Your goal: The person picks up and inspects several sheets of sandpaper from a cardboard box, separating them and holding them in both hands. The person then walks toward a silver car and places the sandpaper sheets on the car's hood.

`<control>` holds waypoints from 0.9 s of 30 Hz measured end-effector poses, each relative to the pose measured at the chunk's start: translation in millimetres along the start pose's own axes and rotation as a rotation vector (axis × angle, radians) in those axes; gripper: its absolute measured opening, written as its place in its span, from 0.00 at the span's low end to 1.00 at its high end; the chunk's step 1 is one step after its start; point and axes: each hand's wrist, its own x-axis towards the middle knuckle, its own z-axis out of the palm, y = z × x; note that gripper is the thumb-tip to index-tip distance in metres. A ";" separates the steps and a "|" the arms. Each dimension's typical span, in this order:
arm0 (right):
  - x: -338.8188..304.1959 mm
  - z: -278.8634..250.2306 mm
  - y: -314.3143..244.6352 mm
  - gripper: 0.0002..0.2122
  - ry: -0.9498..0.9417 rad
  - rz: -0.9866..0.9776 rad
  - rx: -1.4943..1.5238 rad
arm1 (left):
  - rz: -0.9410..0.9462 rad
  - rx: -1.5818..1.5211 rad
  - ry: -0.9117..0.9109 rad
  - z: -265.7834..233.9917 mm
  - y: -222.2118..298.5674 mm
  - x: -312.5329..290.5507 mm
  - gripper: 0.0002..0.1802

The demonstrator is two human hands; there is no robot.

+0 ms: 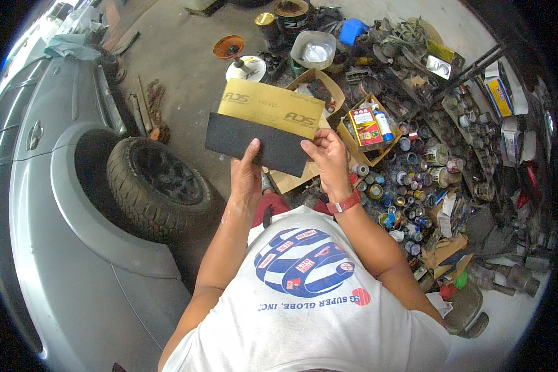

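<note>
A sheet of sandpaper [260, 135] is stretched between my two hands in front of my chest. Its upper part shows the printed yellow backing, and a black grit band lies across the lower part, as if folded over. My left hand [246, 172] grips the bottom edge, thumb on the black face and fingers hidden behind. At the right end, my right hand [330, 160] pinches the sheet near where the yellow and black meet, its thumb in front. A red band [345, 202] circles my right wrist.
To my left stands a silver car [74, 248] with a knobbly tyre [146, 189]. Ahead are an orange funnel [228, 47], a pale square tub [314, 51] and cardboard boxes. A box [367, 158] holds a spray can [383, 126]. Several small cans and jars crowd the right side.
</note>
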 end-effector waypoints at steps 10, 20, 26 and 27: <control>2.6 -6.3 -9.6 0.09 -0.083 0.187 0.078 | 0.091 0.058 0.111 5.5 0.4 4.0 0.38; 7.2 -13.9 -17.1 0.09 -0.115 0.213 0.098 | 0.116 0.081 0.073 13.6 3.6 2.7 0.41; 11.6 -15.1 -18.5 0.08 -0.155 0.261 0.116 | 0.129 0.072 0.094 17.1 5.6 3.9 0.28; 12.2 -15.8 -17.7 0.08 -0.163 0.263 0.102 | 0.128 0.081 0.087 17.7 6.9 3.7 0.28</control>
